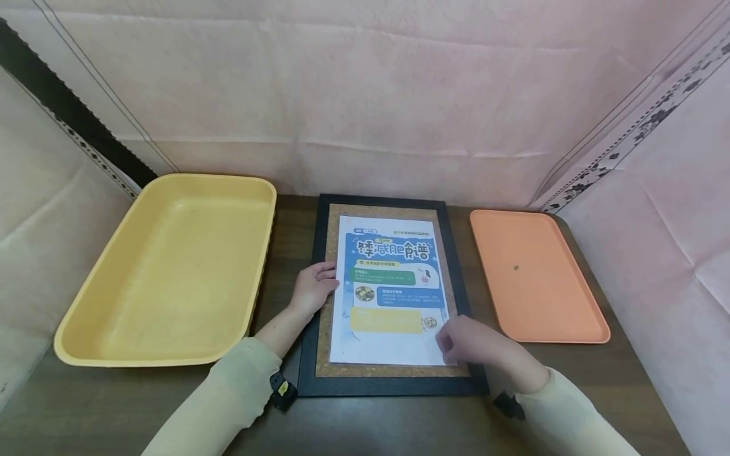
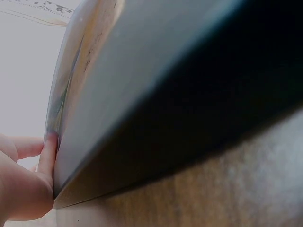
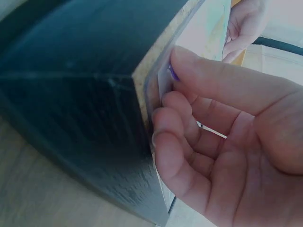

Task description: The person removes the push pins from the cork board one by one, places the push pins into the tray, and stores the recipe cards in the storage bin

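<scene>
A printed poster [image 1: 393, 348] with blue and yellow panels lies on a cork board [image 1: 393, 370] in a black frame [image 1: 393, 386]. My left hand [image 1: 312, 290] rests at the poster's left edge, extended fingers [image 2: 47, 158] touching it. At the lower right corner is my right hand [image 1: 476, 345], its fingers curled in close against the sheet. Between thumb and fingers of the right hand [image 3: 213, 127], a small purple pushpin [image 3: 173, 73] shows, mostly hidden by the thumb.
To the left sits a large yellow tray [image 1: 171, 272]. A flat orange tray [image 1: 538, 285] lies on the right, with a small dark green speck [image 1: 516, 267] on it. Pale cloth walls [image 1: 365, 101] enclose the wooden table [image 1: 365, 424] at the back and sides.
</scene>
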A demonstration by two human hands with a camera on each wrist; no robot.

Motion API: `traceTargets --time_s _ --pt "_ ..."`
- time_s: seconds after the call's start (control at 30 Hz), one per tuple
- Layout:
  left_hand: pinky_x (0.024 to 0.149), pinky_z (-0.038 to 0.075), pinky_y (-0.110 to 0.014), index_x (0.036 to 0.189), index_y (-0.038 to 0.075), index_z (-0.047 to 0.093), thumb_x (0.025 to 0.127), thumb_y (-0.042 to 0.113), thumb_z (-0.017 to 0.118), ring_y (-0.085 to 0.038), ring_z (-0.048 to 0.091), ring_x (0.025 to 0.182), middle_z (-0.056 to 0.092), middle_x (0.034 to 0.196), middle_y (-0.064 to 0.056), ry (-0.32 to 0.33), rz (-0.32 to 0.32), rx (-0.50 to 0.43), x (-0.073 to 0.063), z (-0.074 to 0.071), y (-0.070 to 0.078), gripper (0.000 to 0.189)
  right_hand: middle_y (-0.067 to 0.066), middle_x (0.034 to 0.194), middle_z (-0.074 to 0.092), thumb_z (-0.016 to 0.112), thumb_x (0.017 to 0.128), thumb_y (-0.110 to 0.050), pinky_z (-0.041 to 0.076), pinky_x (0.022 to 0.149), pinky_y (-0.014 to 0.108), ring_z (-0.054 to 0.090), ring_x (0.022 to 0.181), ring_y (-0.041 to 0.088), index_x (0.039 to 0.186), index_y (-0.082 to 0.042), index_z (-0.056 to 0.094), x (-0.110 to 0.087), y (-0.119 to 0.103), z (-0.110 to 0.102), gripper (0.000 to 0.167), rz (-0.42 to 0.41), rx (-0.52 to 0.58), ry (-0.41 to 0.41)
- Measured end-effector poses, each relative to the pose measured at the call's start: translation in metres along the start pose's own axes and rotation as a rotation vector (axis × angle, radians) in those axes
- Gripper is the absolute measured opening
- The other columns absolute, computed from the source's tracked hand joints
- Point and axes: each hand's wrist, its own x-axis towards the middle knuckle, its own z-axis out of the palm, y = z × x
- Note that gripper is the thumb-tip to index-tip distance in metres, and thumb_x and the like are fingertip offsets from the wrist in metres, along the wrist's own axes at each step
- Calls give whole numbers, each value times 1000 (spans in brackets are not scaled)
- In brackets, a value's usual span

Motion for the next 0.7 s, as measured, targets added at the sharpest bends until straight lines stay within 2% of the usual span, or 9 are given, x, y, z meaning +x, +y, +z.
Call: traceTargets --time_s 0.2,0.4,0.7 --pt "96 49 -38 134 7 49 92 11 56 -25 60 114 61 124 -13 -1 -3 8 1 0 0 42 -3 68 58 74 77 -13 46 58 26 54 61 17 70 -18 66 2 4 -1 12 -60 29 -5" --pt "96 49 -40 133 5 49 92 7 55 -26 60 112 62 122 -15 5 22 11 4 1 -2 42 -8 72 60 70 81 -15 45 60 24 54 62 13 72 -21 65 1 13 -4 12 -135 20 -15" --pt "97 49 -40 133 5 48 92 8 55 -26 60 113 62 123 -15 0 21 16 4 1 -3 42 -9 68 57 71 81 -18 47 60 24 54 60 10 75 -23 65 0 12 -2 10 -134 -47 -17"
